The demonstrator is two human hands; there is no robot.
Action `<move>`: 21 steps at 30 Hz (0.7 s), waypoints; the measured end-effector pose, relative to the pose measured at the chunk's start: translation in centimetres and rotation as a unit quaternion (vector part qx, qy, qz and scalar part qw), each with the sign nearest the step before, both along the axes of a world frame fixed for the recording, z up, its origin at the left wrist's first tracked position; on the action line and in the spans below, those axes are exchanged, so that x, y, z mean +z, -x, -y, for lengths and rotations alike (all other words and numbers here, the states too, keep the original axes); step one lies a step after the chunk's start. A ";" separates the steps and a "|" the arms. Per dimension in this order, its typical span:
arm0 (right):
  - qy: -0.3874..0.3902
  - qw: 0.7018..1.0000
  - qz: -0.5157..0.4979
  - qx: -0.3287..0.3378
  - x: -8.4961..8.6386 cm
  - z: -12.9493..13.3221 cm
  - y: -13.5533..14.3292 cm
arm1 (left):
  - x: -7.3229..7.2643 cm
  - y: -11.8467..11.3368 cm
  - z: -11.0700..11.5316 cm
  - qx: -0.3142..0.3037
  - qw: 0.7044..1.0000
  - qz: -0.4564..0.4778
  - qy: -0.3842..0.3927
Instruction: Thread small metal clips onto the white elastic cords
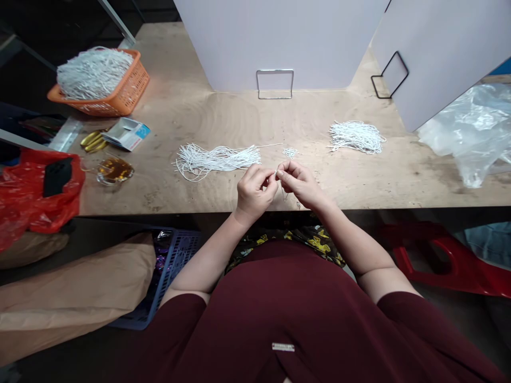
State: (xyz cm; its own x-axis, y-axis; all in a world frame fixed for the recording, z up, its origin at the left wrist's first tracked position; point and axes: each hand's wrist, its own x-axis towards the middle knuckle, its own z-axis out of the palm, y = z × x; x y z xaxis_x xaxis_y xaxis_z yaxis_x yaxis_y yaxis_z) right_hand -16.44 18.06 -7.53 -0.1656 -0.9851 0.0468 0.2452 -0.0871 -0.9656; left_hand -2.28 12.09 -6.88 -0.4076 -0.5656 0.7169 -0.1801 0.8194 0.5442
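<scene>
My left hand [255, 191] and my right hand [298, 182] meet near the table's front edge, fingertips pinched together. Between them is the end of a thin white cord [285, 194], part of which hangs below my right hand; the exact tip is mostly covered by the fingers. Just beyond my hands lies a small heap of tiny whitish pieces [290, 152], too small to name. A long bundle of white cords [217, 159] is spread to the left, one strand sticking out to the right. Farther right rests a second, looser bundle of white cords [356, 136].
An orange basket [133, 85] heaped with white cords stands at the back left. Near it are a small open box [125, 133], an amber-filled glass cup [115, 170] and a red plastic bag [32, 197]. Pale panels [279, 42] with wire stands rise behind; clear plastic [467, 133] lies right.
</scene>
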 end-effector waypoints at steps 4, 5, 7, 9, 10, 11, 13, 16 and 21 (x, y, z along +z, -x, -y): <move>-0.013 1.000 -0.018 -0.007 0.1 -0.3 0.3 | -0.2 -0.1 0.6 -0.008 1.000 -0.009 -0.015; -0.020 0.999 -0.032 0.000 0.1 -0.4 0.5 | -0.3 -0.2 0.8 -0.006 1.000 -0.011 -0.028; -0.030 0.997 -0.067 0.012 0.1 -0.7 1.0 | -0.6 -0.3 1.2 -0.005 0.998 -0.014 -0.058; -0.029 0.996 -0.089 0.011 0.1 -0.9 1.5 | -1.0 -0.4 1.4 -0.013 0.996 -0.013 -0.087; -0.028 0.996 -0.086 0.009 0.0 -1.0 1.6 | -1.1 -0.4 1.5 -0.018 0.995 -0.013 -0.100; -0.029 0.997 -0.073 0.013 0.0 -1.0 1.7 | -1.2 -0.3 1.6 -0.022 0.993 -0.013 -0.113; -0.046 0.997 -0.035 0.046 -0.3 -1.2 1.9 | -1.3 -0.3 1.7 -0.033 0.991 -0.013 -0.130; -0.085 0.992 -0.006 0.093 -0.6 -1.5 2.1 | -1.3 -0.4 2.1 -0.051 0.989 -0.008 -0.140; -0.085 0.995 -0.045 0.029 -0.6 -1.6 3.0 | -1.2 -0.8 2.8 -0.127 0.983 0.046 -0.127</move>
State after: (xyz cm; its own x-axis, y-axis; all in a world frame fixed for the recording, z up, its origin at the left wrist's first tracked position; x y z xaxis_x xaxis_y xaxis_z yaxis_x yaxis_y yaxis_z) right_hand -19.46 19.69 -8.11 -0.1108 -0.9878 -0.1091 0.1571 0.0910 -0.9834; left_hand -1.46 9.29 -8.03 -0.6152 -0.5933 0.5191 -0.0459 0.6843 0.7277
